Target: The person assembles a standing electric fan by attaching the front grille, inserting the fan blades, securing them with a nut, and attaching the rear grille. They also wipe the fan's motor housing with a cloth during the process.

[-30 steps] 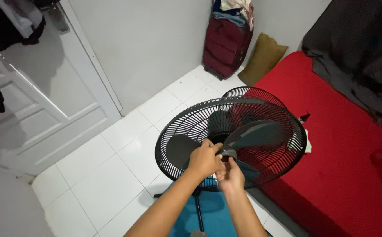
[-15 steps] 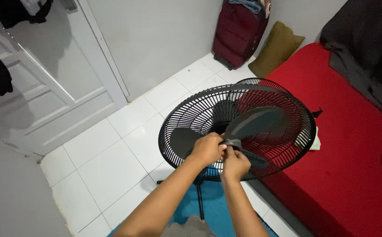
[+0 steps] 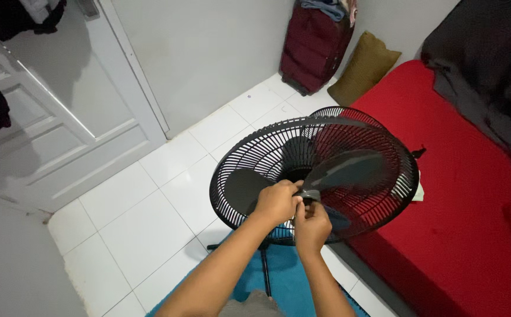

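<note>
grey fan hub (image 3: 306,194) behind fingers (image 3: 295,186)

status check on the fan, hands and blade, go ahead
Left hand and right hand both closed at the fan blade hub. Grey blade sits in the open rear grille. Nothing blocking the hands.

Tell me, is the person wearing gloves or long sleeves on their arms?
No. Both forearms are bare as far as the picture shows, with no sleeves, and the left hand and right hand have no gloves. I can't see a watch, ring or bracelet. A bit of grey clothing shows at the bottom edge.
</note>
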